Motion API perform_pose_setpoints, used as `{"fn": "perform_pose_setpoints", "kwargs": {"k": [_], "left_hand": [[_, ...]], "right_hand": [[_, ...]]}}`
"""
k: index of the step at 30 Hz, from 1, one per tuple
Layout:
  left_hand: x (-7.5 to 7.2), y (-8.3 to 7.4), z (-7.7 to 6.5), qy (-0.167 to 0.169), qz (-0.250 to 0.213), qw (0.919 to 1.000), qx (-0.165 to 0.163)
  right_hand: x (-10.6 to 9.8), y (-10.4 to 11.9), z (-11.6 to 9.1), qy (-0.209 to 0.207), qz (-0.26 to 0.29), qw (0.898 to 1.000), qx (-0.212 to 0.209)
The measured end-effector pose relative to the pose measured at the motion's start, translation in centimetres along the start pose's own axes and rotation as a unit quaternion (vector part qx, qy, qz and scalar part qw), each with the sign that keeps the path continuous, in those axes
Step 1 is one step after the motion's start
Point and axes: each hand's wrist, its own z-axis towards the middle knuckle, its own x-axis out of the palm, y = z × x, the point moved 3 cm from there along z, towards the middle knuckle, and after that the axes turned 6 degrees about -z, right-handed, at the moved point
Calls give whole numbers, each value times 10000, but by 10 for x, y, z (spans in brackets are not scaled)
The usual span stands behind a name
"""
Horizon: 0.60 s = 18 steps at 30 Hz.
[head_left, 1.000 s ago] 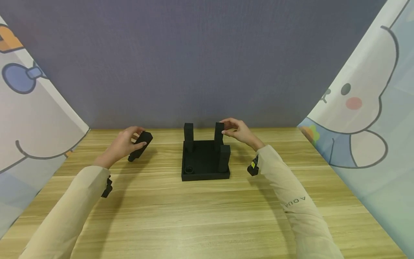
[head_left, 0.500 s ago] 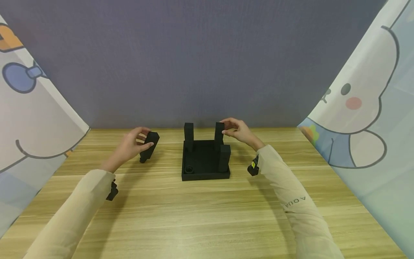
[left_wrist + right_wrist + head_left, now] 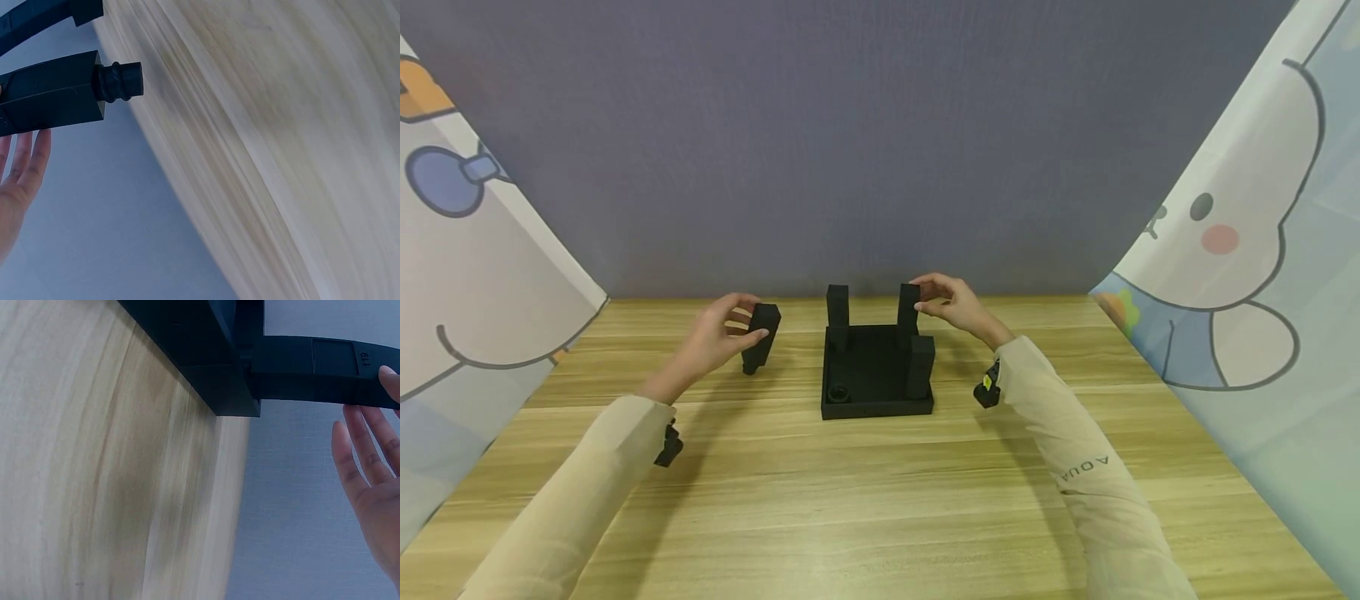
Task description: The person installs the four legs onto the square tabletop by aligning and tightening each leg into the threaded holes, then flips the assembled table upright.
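A square black base [image 3: 874, 367] lies on the table, three black legs standing up from its corners. A round socket [image 3: 838, 393] shows at its front left corner. My left hand [image 3: 715, 333] holds a loose black leg [image 3: 763, 329] left of the base, slightly tilted, between thumb and fingers. That leg's threaded end [image 3: 120, 82] points down, clear of the hand, in the left wrist view. At the back right corner, my right hand [image 3: 949, 302] pinches the top of the standing leg [image 3: 907, 310]. In the right wrist view this leg [image 3: 312, 369] joins the base.
The back left leg [image 3: 838, 310] and front right leg [image 3: 920, 367] stand upright on the base. Wood-grain table [image 3: 850, 508] surrounds it. A grey panel [image 3: 865, 150] rises behind, with cartoon-printed sheets [image 3: 1247, 225] at both sides.
My left hand has moved right, toward the base, with the loose leg, which has turned more upright. The right hand and the base have stayed in place.
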Motion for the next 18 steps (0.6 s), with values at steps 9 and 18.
{"fn": "perform_pose_setpoints", "kwargs": {"k": [9,18], "left_hand": [[7,-10,1,-10,-400,9992,-35],[18,-20,1,-9,-800,9968,-86]], "right_hand": [[-1,26,-8,52,-32,10000,41],[-1,25,-8,60,34,9999,143]]}}
